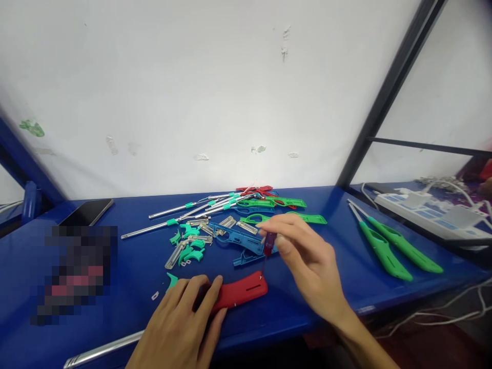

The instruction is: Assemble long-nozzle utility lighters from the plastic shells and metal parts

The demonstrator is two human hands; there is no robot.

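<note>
Near the table's front edge lies a red lighter body (246,290) with a long metal tube (103,350) pointing to the lower left. My left hand (184,318) is wrapped over its middle, pressing it on the table. My right hand (303,261) pinches a small screwdriver with a dark red handle (269,243). The thin shaft points down, its tip at or just above the right end of the red body. Teal triggers (196,254), clear fuel tanks (176,255) and blue casing halves (240,240) lie just behind my hands.
Two green lighters (388,251) lie at the right, before a white power strip (426,210) with cables. Metal tubes (146,229) and green casings (286,202) are piled at the back. A phone (86,211) and a pixelated dark object (77,274) are at the left.
</note>
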